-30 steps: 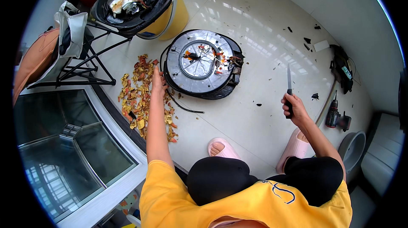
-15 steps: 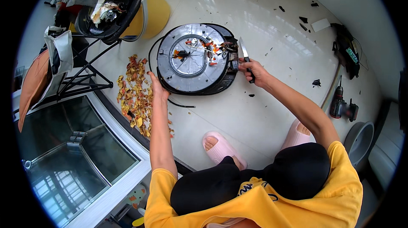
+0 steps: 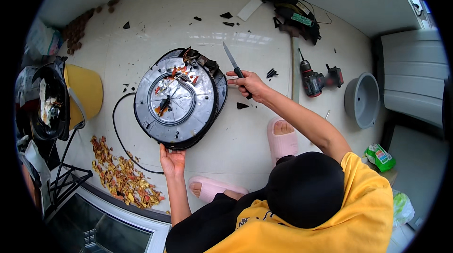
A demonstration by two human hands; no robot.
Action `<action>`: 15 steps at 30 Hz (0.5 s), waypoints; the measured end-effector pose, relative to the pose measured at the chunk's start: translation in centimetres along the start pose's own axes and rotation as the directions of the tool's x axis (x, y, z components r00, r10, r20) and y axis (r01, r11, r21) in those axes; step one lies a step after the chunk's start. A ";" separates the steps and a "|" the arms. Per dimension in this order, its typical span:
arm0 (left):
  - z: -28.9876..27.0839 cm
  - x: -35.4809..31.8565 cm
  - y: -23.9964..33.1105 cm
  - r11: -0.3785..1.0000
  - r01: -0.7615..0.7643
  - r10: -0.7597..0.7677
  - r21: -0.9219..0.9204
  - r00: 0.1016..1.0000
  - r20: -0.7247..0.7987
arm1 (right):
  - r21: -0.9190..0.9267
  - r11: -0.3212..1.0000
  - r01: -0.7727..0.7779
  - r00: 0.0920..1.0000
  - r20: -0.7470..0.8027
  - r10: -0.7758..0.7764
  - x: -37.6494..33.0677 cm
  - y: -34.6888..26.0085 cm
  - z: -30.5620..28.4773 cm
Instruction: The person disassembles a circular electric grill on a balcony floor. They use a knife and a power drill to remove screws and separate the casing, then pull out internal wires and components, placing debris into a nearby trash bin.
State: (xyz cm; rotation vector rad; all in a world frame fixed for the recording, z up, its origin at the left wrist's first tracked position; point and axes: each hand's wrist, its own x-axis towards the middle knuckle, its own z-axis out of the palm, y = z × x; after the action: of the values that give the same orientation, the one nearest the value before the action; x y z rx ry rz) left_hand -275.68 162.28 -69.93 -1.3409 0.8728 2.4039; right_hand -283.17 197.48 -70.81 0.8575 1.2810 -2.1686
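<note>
The left hand [image 3: 172, 161] cups the lower rim of the round grey appliance base [image 3: 177, 99], fingers apparently spread. The right hand [image 3: 248, 83] grips a knife [image 3: 231, 59] just beside its upper right edge. A green packet [image 3: 380, 156] lies far right.

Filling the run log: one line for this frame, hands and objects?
left hand: on lower rim of round grey appliance base | right hand: grips knife, blade up beside base | floor: orange scraps, cordless drill
</note>
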 end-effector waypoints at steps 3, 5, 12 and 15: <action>-0.1 0.8 -1.5 0.999 -0.032 0.029 0.042 0.997 0.071 | -0.148 0.972 0.184 0.969 -0.140 -0.205 -1.6 0.2 -2.4; -0.3 0.9 -1.7 0.995 -0.090 0.084 0.054 0.991 0.100 | -0.350 0.898 0.266 0.926 -0.165 -0.339 -2.2 0.7 -3.4; 2.8 -1.6 -0.1 0.928 -0.319 0.287 0.191 0.942 0.176 | -0.664 0.631 0.402 0.820 -0.044 -0.570 -4.5 1.6 -0.8; 5.7 -3.1 0.3 0.846 -0.439 0.392 0.303 0.897 0.205 | -0.843 0.416 0.340 0.705 -0.065 -0.707 -3.3 3.1 -1.6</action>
State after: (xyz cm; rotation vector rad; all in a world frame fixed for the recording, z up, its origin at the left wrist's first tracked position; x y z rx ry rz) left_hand -278.06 165.69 -64.94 -0.9126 1.5966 2.4414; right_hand -278.39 197.80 -70.87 0.5366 2.7915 -1.4423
